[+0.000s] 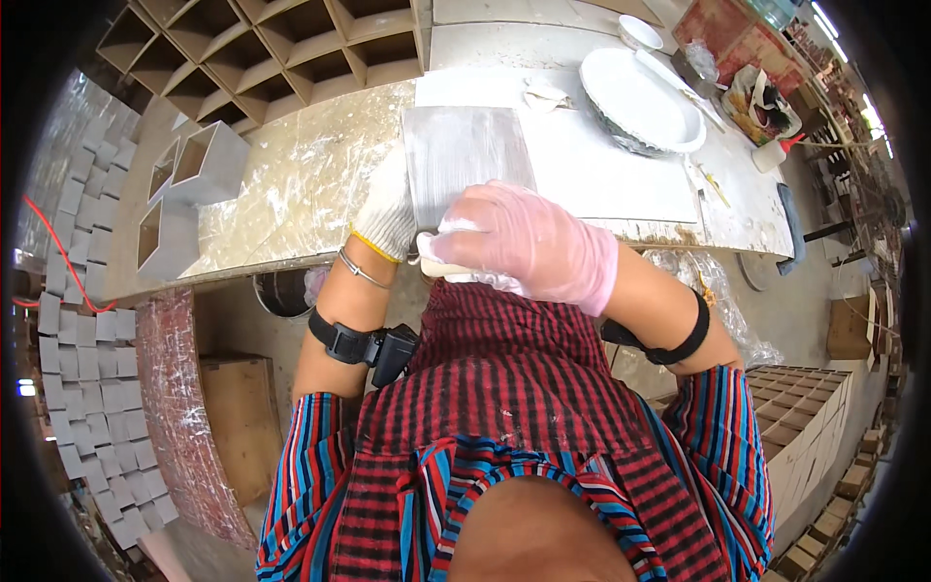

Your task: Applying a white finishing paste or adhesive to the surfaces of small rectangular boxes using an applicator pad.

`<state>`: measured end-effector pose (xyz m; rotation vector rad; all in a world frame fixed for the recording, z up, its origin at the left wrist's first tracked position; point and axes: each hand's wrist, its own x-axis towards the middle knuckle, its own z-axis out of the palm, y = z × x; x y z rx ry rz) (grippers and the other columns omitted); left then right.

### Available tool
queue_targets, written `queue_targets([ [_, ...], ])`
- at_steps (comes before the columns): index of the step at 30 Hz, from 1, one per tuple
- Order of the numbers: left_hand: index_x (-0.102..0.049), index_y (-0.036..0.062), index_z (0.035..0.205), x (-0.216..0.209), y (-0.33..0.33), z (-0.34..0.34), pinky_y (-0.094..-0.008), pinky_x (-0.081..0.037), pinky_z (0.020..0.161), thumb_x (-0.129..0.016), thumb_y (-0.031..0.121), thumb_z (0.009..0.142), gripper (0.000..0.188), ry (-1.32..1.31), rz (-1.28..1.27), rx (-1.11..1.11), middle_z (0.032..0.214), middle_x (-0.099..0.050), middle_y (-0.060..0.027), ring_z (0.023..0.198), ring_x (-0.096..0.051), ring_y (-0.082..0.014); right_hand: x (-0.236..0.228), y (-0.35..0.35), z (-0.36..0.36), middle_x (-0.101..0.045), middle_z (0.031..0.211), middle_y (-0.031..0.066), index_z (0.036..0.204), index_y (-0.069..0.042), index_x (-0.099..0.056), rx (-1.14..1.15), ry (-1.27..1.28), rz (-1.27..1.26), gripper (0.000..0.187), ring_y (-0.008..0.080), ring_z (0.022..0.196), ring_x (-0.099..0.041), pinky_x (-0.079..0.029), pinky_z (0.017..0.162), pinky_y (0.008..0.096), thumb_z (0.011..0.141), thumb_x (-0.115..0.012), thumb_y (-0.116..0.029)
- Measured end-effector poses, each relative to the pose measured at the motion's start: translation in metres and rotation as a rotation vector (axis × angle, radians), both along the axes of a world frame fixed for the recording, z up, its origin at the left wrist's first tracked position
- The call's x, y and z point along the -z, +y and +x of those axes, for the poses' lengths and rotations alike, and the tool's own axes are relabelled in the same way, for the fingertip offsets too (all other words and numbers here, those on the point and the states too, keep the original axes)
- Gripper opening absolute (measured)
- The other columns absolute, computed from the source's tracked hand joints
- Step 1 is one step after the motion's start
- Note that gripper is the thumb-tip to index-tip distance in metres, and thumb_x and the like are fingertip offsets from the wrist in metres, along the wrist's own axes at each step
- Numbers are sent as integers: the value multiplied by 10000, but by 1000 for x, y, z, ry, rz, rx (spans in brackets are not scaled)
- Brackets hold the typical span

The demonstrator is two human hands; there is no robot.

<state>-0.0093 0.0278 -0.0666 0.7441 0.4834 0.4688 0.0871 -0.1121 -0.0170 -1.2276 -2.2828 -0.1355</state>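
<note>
A flat grey piece with pale streaks lies in front of me at the table's near edge; I cannot tell whether it is a board or a box. My left hand, in a white knit glove with a yellow cuff, grips its left side, the fingertips partly hidden. My right hand, in a thin pink glove smeared white, is closed at its near edge. Its fingers press round a whitish wad, perhaps a cloth or sponge, mostly hidden under the hand.
White paste fills a wide round basin at the far right, with a scraper across its rim. Behind it stands a small white bowl. Grey open boxes stand at left, below a compartmented wooden rack. A red-tipped bottle stands at right.
</note>
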Motion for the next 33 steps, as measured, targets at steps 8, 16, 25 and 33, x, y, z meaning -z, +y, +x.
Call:
queue_targets([
  [8,-421,35,1256,9,18,16,-380,-493,845,-322,455,930,541,-246,-48,117,1171,-526,-154,1001,-558,-271,1,27,22,-567,992,125,991,-77,-594,168,252,146,261,306,941,-533,-444,819,374,761,-624,-196],
  [16,-439,38,1237,-1,11,5,-453,-444,899,-324,508,898,591,-271,-27,-41,1206,-495,-175,1059,-505,-348,12,-1,-8,-508,805,26,1009,-107,-568,369,58,451,341,177,747,-522,-425,645,307,670,-582,-132],
  [25,-448,37,1226,56,29,11,-419,-433,921,-329,432,920,513,-277,557,-7,1216,-487,-169,1078,-497,-292,-8,43,27,-515,736,46,988,-110,-564,534,-43,693,305,244,692,-514,-419,596,346,684,-594,-122],
  [33,-405,28,1247,44,30,10,-413,-419,933,-334,423,921,517,-762,-309,316,1245,-451,-181,1091,-480,-297,-6,28,1,-495,724,22,919,-160,-564,242,-167,564,284,183,692,-515,-400,590,315,642,-595,-104],
])
